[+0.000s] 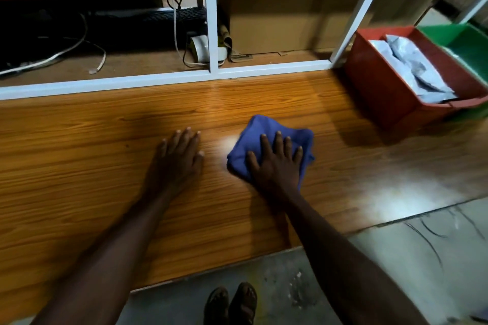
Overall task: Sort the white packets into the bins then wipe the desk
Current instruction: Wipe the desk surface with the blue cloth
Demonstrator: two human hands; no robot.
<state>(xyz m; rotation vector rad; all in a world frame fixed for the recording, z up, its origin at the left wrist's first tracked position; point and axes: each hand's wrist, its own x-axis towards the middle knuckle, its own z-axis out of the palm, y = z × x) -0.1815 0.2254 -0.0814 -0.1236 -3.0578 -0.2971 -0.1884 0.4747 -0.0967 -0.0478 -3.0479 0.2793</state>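
Lying mid-bench: one blue cloth (266, 145), bunched, under the right hand (274, 163), fingers spread flat on it. Left hand (178, 158): flat on the wooden bench (79, 155) just beside the cloth, fingers straight. White packets (412, 68): inside the red bin (380, 87), far right. Green bin (464, 45): touching it behind.

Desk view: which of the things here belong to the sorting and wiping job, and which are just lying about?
Part of the job:
- blue cloth, pressed flat under the right hand
- wooden desk, left hand resting on it
- red bin holding white packets
- green bin

Just lying about:
- cables behind the white frame
- cardboard box
- keyboard
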